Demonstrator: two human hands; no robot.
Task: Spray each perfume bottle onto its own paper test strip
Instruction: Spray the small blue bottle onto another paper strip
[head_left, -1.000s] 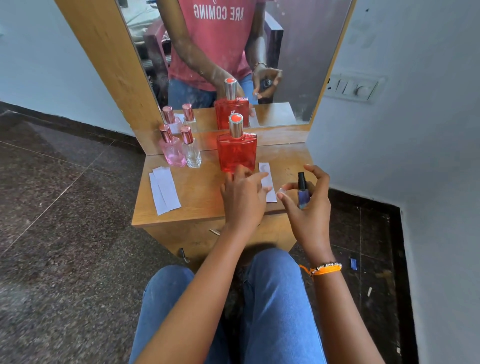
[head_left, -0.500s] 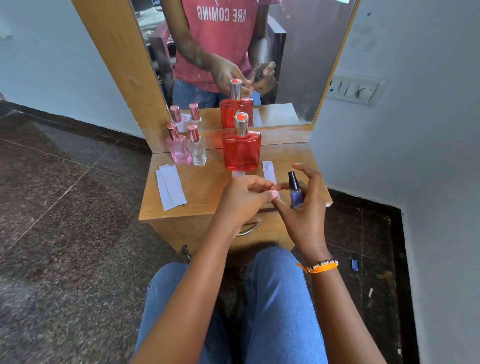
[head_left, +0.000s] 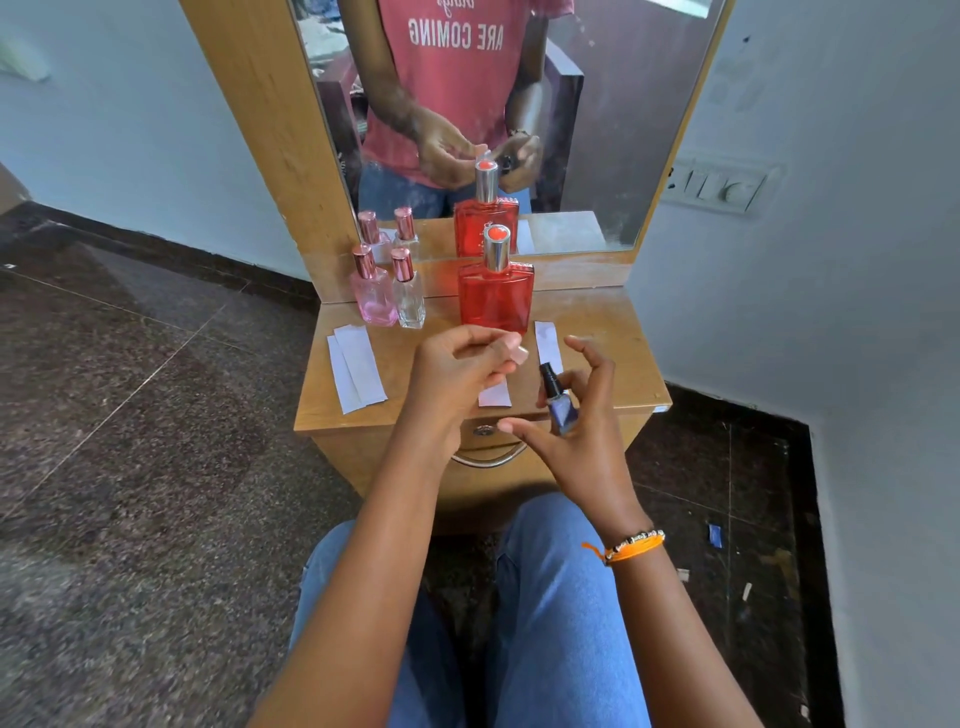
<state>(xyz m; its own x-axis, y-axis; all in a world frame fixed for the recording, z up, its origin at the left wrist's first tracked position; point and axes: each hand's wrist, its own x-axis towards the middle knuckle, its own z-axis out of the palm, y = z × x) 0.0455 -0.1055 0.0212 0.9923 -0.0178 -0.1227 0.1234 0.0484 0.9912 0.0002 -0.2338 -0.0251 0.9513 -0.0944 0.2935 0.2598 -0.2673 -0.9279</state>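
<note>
Frame centre: right hand (head_left: 582, 436) grips small purple bottle (head_left: 563, 413) upright; left hand (head_left: 457, 374) pinches its clear cap (head_left: 519, 355)

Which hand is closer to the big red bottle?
The left hand. Its fingers sit just in front of the big red bottle, while the right hand holds the little purple bottle nearer the table's front edge.
</note>
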